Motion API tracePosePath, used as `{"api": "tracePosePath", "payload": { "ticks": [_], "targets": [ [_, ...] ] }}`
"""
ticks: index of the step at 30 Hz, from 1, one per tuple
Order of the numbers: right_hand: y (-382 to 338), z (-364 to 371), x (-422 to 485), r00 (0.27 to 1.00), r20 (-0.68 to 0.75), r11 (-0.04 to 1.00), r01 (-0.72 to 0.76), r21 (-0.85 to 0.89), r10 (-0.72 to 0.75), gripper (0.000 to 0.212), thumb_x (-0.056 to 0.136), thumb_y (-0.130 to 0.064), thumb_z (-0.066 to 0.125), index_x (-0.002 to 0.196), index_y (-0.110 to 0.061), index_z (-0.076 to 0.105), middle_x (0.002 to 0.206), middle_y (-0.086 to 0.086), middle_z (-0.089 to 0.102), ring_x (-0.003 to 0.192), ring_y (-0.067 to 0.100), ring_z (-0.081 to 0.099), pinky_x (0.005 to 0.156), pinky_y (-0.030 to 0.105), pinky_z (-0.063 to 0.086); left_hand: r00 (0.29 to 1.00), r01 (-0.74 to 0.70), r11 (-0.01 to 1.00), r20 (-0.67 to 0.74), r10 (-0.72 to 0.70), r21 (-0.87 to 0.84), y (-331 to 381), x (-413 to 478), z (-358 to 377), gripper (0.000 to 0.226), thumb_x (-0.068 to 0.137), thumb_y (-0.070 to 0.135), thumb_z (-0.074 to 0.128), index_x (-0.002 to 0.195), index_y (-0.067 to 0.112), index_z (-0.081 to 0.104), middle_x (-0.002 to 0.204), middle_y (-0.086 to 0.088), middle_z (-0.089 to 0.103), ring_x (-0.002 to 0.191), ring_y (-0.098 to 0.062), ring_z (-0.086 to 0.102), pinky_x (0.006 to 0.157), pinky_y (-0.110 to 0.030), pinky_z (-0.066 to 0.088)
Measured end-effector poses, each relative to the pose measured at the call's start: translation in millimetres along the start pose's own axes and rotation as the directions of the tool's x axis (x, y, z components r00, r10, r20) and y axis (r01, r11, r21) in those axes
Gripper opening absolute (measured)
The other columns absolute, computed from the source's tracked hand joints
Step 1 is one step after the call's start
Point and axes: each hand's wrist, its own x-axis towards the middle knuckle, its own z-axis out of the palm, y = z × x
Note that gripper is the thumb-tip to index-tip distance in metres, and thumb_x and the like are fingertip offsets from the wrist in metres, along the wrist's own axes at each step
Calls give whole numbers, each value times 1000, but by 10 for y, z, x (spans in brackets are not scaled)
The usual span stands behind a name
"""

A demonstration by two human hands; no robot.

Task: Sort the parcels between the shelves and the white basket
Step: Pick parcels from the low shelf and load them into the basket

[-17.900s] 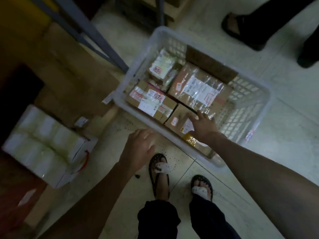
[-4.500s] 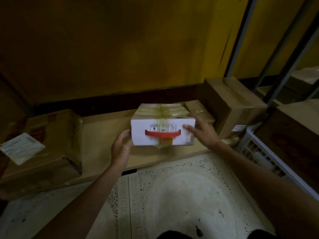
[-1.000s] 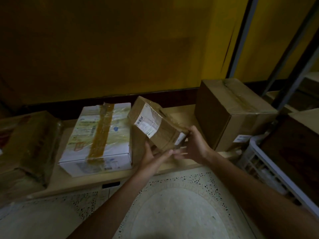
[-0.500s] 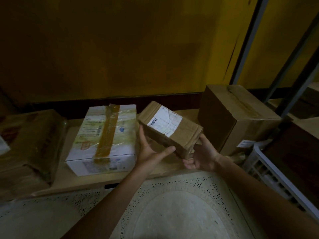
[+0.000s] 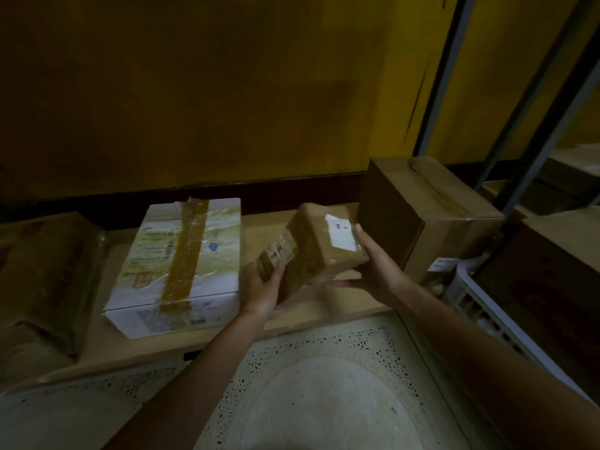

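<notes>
Head view: tilted parcel (image 5: 316, 251) between left hand (image 5: 261, 289), right hand (image 5: 376, 267)

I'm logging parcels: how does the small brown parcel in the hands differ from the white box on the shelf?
The white box is white with a brown tape strip; the small brown parcel is brown with white labels. The box is larger than the parcel. The box lies flat on the shelf; the parcel is tilted, gripped by the left hand and right hand. Both are taped.
</notes>
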Motion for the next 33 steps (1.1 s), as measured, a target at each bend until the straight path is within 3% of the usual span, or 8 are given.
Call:
{"api": "tracePosePath", "payload": {
  "ticks": [3,7,10,13,17,23,29,33],
  "targets": [
    [-112,119,-79,993,121,997,13,-79,-3,52,76,-61,48,121,-37,56,129,-1,57,120,20,52,87,44,54,998,-63,992,-15,65,105,35,-28,65,54,93,22,49,142,14,27,148,-12,31,130,-29,38,106,-46,35],
    [-208,86,-131,996,83,994,-3,-107,11,69,77,-60,48,138,-30,43,137,3,50,123,21,50,89,45,53,970,193,979,160,-181,-65,270,-108,95,30,97,41,33,110,20,51,98,-4,57,76,-19,51,70,-35,47],
    [-226,166,-219,998,51,969,32,-246,-20,68,79,-59,56,140,-33,38,135,-5,49,121,15,50,89,35,52,917,278,959,312,-249,-51,412,-112,68,37,92,54,34,79,22,48,78,3,52,70,-16,50,61,-30,44],
    [-172,290,-270,988,-57,917,114,-382,-147,48,80,-39,68,123,-36,49,121,-12,59,110,5,58,77,15,51,871,272,962,432,-233,-28,449,-137,65,42,91,55,32,80,19,50,81,-4,59,70,-19,56,59,-27,40],
    [-163,324,-426,965,-199,937,98,-334,-172,34,85,-40,60,117,-34,54,112,-13,62,99,1,62,72,15,51,818,45,998,572,-61,42,439,-244,33,36,90,52,34,112,25,45,99,8,51,82,-4,48,65,-21,37],
    [-406,120,-654,868,-422,952,157,-263,-260,27,84,-47,61,101,-26,59,102,-3,64,92,10,63,67,22,48,780,-276,959,568,262,-64,622,-558,156,107,52,72,68,136,56,3,149,8,22,126,-15,36,87,-31,37],
    [-757,-492,-1352,653,-588,864,230,-448,-478,90,66,-60,72,138,-20,37,129,-1,54,112,13,55,94,36,48,651,-583,809,550,523,-78,911,-1120,805,63,77,38,69,126,55,33,139,5,36,125,-13,40,88,-26,43],
    [-1077,-998,-2001,594,-552,774,209,-598,-586,95,70,-58,71,147,-35,20,146,2,37,121,11,42,100,40,44,545,-629,750,571,614,-205,1159,-1600,1232,47,80,36,65,109,61,38,126,9,39,118,-4,42,98,-29,39]
  ]
}}
